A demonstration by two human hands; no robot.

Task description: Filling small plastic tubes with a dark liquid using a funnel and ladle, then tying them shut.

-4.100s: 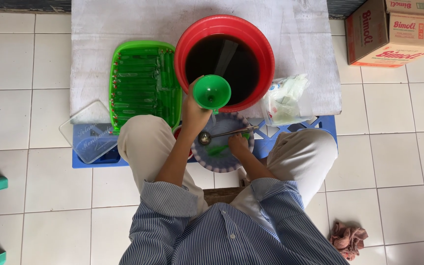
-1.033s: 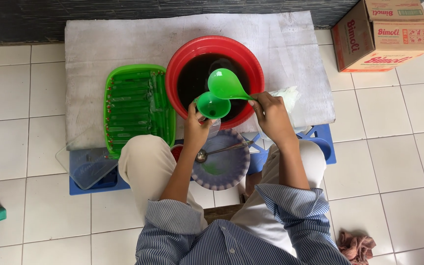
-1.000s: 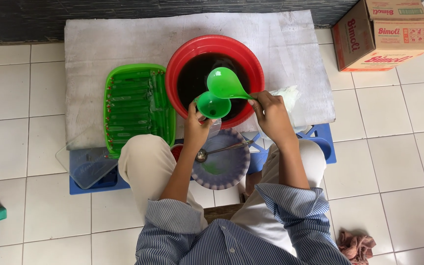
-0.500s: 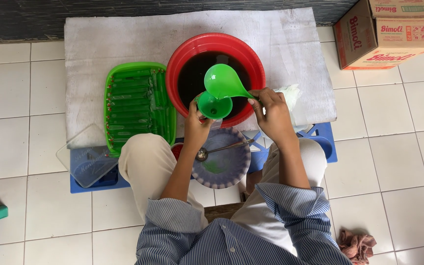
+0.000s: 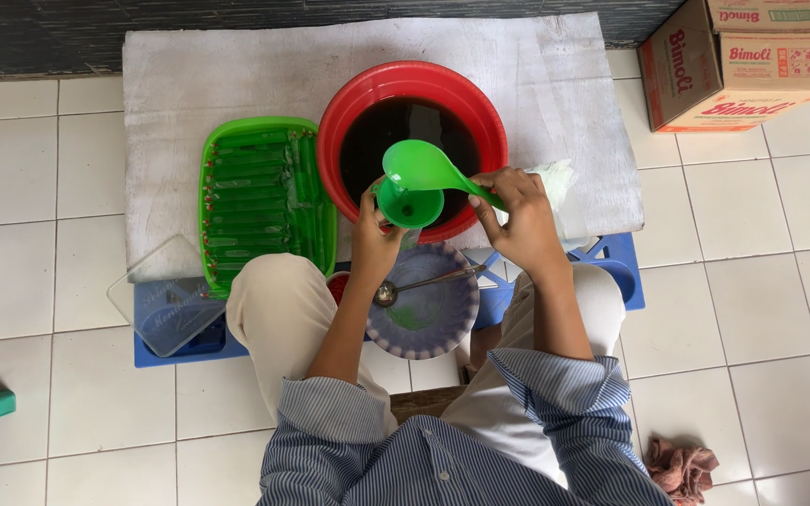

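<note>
Right hand [image 5: 516, 217] clenched on green plastic ladle [image 5: 424, 167], tilted over small green plastic funnel [image 5: 408, 205]. Left hand [image 5: 376, 242] grasping funnel beside round red plastic basin [image 5: 330, 141] of dark liquid.

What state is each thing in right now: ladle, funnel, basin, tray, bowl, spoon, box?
Green ladle: tilted over the funnel, handle in right hand.
Green funnel: upright, held by left hand.
Red basin: open, holds dark liquid.
Green tray: filled with green packets lying in rows.
Patterned bowl: nearly empty.
Metal spoon: resting across the bowl.
Cardboard box: closed.
</note>
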